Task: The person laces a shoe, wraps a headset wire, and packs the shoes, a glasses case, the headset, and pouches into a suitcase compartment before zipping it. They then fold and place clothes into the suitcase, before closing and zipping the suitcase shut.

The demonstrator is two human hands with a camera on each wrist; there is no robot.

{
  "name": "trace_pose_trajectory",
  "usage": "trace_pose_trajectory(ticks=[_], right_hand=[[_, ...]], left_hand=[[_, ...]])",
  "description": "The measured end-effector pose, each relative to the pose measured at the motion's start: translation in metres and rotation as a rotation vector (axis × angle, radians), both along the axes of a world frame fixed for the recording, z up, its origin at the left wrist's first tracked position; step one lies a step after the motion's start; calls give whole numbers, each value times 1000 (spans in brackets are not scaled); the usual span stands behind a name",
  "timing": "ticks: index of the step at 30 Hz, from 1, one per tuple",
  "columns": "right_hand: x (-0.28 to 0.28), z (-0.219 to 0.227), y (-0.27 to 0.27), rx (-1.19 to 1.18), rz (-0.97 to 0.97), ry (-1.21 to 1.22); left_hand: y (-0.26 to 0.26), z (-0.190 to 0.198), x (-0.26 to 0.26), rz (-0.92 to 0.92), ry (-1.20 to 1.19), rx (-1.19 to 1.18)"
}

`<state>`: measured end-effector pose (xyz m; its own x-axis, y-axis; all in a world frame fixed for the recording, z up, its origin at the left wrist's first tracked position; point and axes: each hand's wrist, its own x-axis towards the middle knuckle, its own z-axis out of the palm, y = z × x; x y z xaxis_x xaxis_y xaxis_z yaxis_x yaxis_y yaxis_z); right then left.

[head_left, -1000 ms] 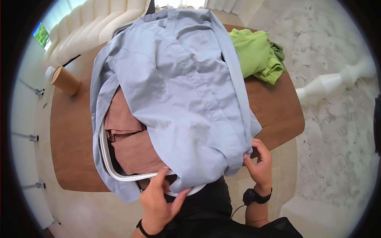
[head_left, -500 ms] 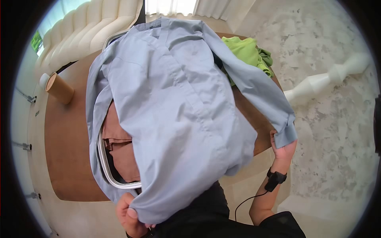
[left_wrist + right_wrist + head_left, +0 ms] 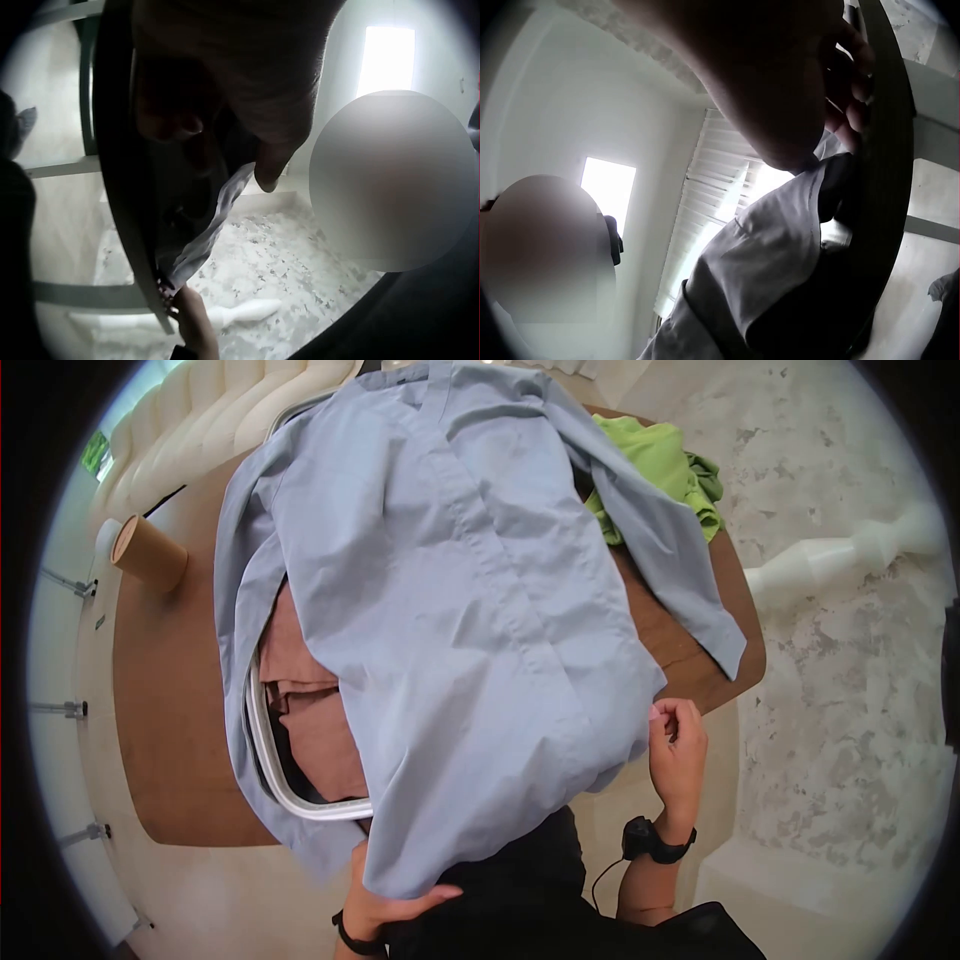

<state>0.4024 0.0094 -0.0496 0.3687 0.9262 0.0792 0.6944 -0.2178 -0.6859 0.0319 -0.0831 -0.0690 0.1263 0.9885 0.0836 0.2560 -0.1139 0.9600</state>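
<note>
While shirt point(image 3: 470, 610) drapes suitcase point(image 3: 320, 812), brown clothes point(image 3: 325, 742) lie inside, seemingly folded.

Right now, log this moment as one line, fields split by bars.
left hand: holds near hem of light blue long-sleeved shirt | right hand: pinches its right edge | shirt: draped over white-rimmed suitcase | folded brown cloth: partly showing inside

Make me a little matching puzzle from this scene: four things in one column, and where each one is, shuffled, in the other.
1. Light blue shirt
2. Green clothes
3. Brown cylinder
4. Reddish-brown clothes

A. Inside the suitcase, partly covered
B. On the table, left of the suitcase
C. Spread over the suitcase
D. At the table's far right, partly hidden by a sleeve

Pairs: 1-C, 2-D, 3-B, 4-A
</note>
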Motion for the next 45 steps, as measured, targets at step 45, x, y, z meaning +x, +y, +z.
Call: trace_pose_trajectory(ticks=[45], right_hand=[[64,9,11,464,38,1163]], left_hand=[[11,29,23,639,-102,231]])
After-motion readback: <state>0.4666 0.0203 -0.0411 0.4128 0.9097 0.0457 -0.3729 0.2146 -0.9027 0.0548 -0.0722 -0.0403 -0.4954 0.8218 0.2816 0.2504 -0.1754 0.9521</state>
